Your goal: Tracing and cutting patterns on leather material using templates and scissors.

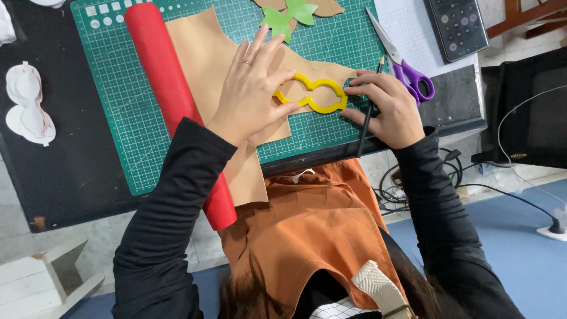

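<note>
A yellow outline template (312,94) lies on a tan sheet of material (207,59) on the green cutting mat (136,118). My left hand (251,88), with a ring on one finger, presses flat on the tan sheet and touches the template's left end. My right hand (387,106) holds a dark pencil (369,112) and rests its fingertips on the template's right end.
A red roll (168,88) lies along the tan sheet's left side. Purple-handled scissors (404,65), a calculator (458,26), a green cut shape (289,15) and white paper cut-outs (26,106) lie around. Cables (520,201) run across the floor at right.
</note>
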